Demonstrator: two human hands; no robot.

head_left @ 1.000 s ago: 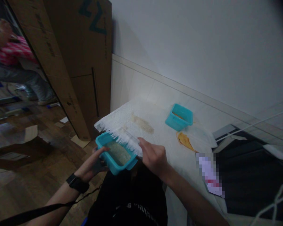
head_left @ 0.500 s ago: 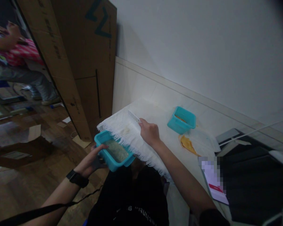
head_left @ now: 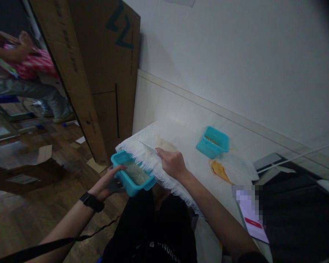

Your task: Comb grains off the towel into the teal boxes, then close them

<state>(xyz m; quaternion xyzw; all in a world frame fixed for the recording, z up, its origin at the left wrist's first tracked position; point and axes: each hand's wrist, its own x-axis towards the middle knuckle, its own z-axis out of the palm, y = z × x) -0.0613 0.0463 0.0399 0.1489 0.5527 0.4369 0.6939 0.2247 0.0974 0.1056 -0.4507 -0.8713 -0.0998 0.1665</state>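
Note:
My left hand (head_left: 111,182) grips the near-left side of a turquoise plastic tub (head_left: 131,188), thumb over the rim. Pale, grainy stuff (head_left: 137,173) covers the tub's bottom. The tub is held against the edge of the table, under the fringe of a white cloth (head_left: 135,144). In my right hand (head_left: 172,162), closed, is a thin white comb-like tool (head_left: 147,146), seen nearly edge-on just above the cloth. Beyond that hand lies a patch of pale, beige crumbs (head_left: 166,143) on the cloth.
A second turquoise tub (head_left: 213,142) with orange-brown grains stands to the right. Near it lie a clear bag with a yellow-orange patch (head_left: 220,171) and a phone (head_left: 252,219). A tall cardboard box (head_left: 106,65) rises at left; behind it sits another person (head_left: 19,65).
My right hand has shifted slightly left and down, and the tool has turned from showing its slotted face to nearly edge-on. The beige patch beyond it shows more. The view has shifted a little.

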